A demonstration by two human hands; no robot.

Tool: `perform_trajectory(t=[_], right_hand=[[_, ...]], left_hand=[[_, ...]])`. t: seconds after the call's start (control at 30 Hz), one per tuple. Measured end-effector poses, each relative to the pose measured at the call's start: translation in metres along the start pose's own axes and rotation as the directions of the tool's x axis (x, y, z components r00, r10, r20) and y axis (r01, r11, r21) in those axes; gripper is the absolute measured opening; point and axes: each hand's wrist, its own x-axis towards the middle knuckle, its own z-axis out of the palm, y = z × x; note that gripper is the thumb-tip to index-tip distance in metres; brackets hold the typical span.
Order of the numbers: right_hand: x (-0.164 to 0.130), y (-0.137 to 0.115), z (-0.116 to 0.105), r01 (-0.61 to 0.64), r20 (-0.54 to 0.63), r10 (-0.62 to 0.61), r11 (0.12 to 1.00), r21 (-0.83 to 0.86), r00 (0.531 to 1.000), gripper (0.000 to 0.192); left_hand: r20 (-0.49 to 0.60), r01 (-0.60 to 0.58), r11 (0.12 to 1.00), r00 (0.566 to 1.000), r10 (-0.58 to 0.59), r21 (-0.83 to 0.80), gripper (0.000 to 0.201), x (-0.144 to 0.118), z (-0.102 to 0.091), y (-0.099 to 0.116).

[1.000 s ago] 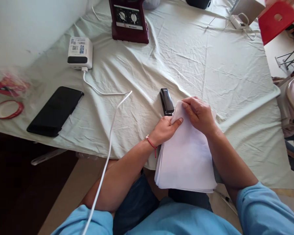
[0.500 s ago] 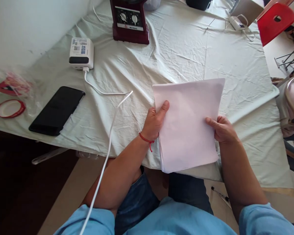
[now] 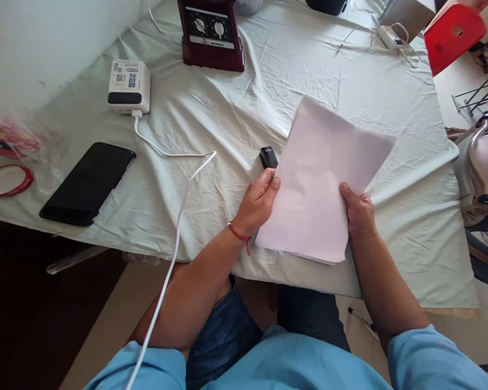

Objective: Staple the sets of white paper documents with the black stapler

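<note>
Paper stack (image 3: 321,184) now tilted right in both hands, stapler (image 3: 268,157) uncovered vs. 0.5s ago.

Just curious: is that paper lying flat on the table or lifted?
Lifted: the paper tilts up, gripped at its edges by the left hand and right hand.

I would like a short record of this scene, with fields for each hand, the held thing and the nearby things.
left hand: grips the left edge of the paper stack
right hand: grips the right edge of the paper stack
paper stack: white, blank, tilted, lifted over the table
stapler: black, partly hidden behind the stack
phone: black, lies flat at the left
</note>
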Motion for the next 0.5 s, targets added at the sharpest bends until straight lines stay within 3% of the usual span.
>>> perform_trajectory(t=[0.1,0.23,0.3,0.4,0.5], right_hand=[[0.000,-0.003,0.002,0.019,-0.048,-0.017,0.999,0.029,0.999,0.055],[0.003,-0.004,0.003,0.081,-0.076,-0.078,0.996,0.035,0.994,0.052],[0.004,-0.004,0.002,0.090,-0.076,-0.088,0.996,0.029,0.993,0.050],[0.003,-0.005,-0.003,0.023,-0.035,-0.023,1.000,-0.005,0.999,0.051],[0.002,-0.009,-0.007,-0.062,0.094,0.071,0.994,-0.087,0.993,0.052]], left_hand=[[0.062,0.016,1.000,0.998,-0.016,-0.002,0.033,-0.001,-0.001,0.000],[0.071,-0.028,0.963,0.997,0.009,0.268,0.027,-0.001,-0.003,-0.005],[0.077,-0.042,0.947,0.997,0.019,0.317,0.025,-0.001,-0.004,-0.007],[0.071,-0.046,0.981,0.997,0.033,0.188,0.033,-0.001,-0.003,-0.006],[-0.012,-0.064,0.997,0.998,0.064,-0.047,0.043,0.001,-0.002,-0.006]])
